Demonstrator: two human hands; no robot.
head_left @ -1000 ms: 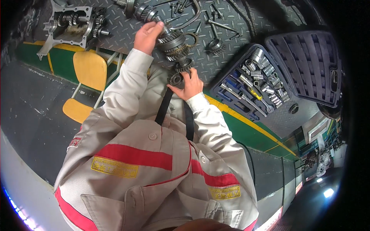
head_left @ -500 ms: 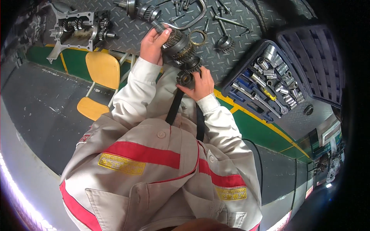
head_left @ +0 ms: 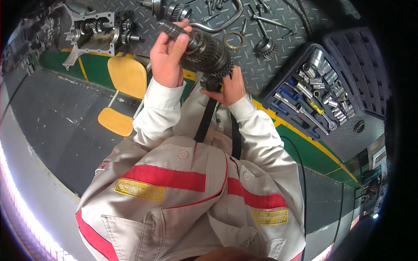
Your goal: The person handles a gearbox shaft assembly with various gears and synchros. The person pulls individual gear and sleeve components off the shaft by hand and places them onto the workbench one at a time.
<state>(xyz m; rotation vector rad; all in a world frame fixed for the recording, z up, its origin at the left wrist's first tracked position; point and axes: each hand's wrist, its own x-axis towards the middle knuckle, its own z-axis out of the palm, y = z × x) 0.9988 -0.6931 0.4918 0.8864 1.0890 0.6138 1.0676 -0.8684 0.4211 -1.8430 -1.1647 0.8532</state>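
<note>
Above checker-plate bench (head_left: 261,74), both hands' fingers (head_left: 179,43) clasp gear shaft (head_left: 204,52).

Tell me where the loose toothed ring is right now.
In the head view the toothed ring lies flat on the steel workbench, just above and right of the gear shaft, under the bent bar.

A gear shaft (head_left: 202,48) sits between the left hand (head_left: 169,58) and the right hand (head_left: 230,87), above the near edge of a workbench (head_left: 261,74). On the bench, a gearbox housing (head_left: 96,32) lies far left and a socket set case (head_left: 315,93) right. A loose ring gear (head_left: 233,41) lies behind the shaft. A chair (head_left: 122,93) stands left, below the bench.
</note>
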